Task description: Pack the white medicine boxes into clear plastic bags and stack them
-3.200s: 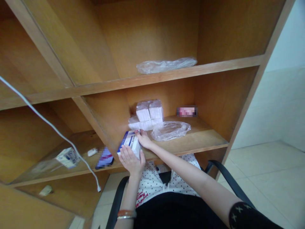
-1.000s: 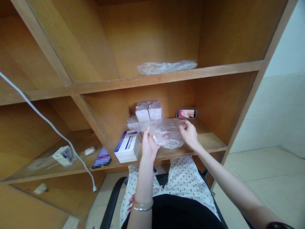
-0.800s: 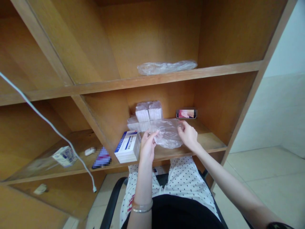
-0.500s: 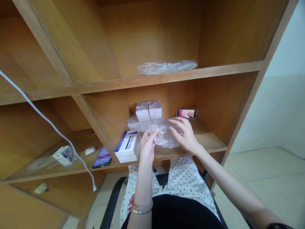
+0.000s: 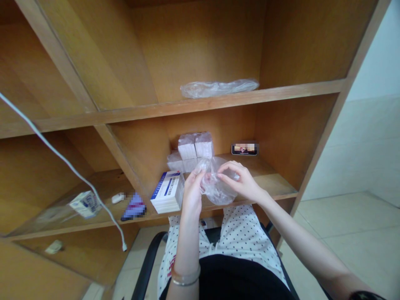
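A clear plastic bag (image 5: 220, 193) hangs crumpled between my hands, just above the front edge of the lower shelf. My left hand (image 5: 193, 189) is closed on the bag's left side. With thumb and index finger close together, my right hand (image 5: 239, 179) pinches at the bag's upper right part. Left of my left hand lies a stack of white and blue boxes (image 5: 168, 191). Behind the bag stand several plastic-wrapped white bundles (image 5: 196, 146), partly covered by it at the lower right.
A phone (image 5: 244, 149) leans at the back of the shelf, its screen lit. Another clear plastic bundle (image 5: 218, 88) lies on the shelf above. A white cable (image 5: 75, 171) hangs at the left, before a small box (image 5: 86, 204) and a blurred purple item (image 5: 134, 207).
My right hand has drawn its fingers together and moved slightly down and left onto the bag. The bag is more gathered and hangs lower. The phone's picture differs.
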Motion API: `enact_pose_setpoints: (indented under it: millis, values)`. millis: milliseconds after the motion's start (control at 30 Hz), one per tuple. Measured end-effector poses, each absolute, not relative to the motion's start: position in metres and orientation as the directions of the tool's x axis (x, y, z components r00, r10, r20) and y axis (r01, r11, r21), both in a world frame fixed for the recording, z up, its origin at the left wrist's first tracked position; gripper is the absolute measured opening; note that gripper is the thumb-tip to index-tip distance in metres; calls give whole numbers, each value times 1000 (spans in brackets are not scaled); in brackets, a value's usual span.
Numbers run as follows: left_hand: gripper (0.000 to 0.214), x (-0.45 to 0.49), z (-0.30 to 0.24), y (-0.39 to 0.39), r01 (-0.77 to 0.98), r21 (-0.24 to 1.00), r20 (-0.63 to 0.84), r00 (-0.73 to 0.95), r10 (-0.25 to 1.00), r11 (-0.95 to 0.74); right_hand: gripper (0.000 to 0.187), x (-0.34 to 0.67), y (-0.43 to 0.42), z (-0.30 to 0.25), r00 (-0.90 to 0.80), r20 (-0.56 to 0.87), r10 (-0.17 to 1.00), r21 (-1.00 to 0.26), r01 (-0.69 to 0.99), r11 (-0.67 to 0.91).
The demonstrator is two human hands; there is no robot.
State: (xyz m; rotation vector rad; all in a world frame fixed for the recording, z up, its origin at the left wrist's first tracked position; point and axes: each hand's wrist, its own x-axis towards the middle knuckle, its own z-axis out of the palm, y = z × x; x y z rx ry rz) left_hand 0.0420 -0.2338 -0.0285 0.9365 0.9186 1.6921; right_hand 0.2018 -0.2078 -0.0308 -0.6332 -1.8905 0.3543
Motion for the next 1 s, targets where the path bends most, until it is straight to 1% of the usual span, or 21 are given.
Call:
enact_pose_setpoints:
  millis: [67, 167, 367, 467, 567, 633, 667, 733, 800, 900, 1000]
  values:
    - [26, 42, -26, -236, -378, 893, 163, -234, 958, -244, 10, 201, -209, -30, -318, 750, 581, -525, 248, 814]
    - [35, 42, -23, -238, -379, 899, 154, -197, 968, -220, 9, 201, -209, -30, -315, 749, 583, -538, 224, 813]
    - [39, 37, -22, -239, -360, 904, 186, -150, 971, -229, 8, 205, -207, -28, -159, 777, 609, -590, 153, 793]
    - [39, 32, -24, -238, -293, 924, 190, -211, 959, -247, 9, 207, -206, -27, -83, 796, 600, -582, 172, 795]
    - [36, 26, -25, -238, -159, 949, 215, -300, 929, -271, 10, 208, -202, -28, 19, 789, 614, -606, 178, 775]
    - [35, 21, -24, -239, -101, 951, 242, -343, 908, -292, 12, 209, -198, -29, 87, 762, 642, -648, 135, 750]
    - [35, 19, -22, -240, -102, 947, 251, -361, 898, -306, 12, 210, -195, -30, 113, 746, 656, -666, 98, 740]
    - [33, 15, -18, -242, -165, 927, 252, -394, 884, -337, 15, 212, -189, -31, 151, 717, 680, -690, 13, 724]
    - [28, 9, -12, -244, -279, 885, 239, -413, 879, -372, 18, 215, -181, -33, 173, 677, 715, -717, -63, 694]
    - [20, -2, -4, -249, -446, 795, 197, -452, 870, -412, 23, 220, -170, -38, 193, 558, 807, -796, -151, 586]
    - [20, -14, 3, -254, -569, 705, 129, -483, 866, -422, 28, 222, -161, -44, 217, 439, 872, -845, -230, 483]
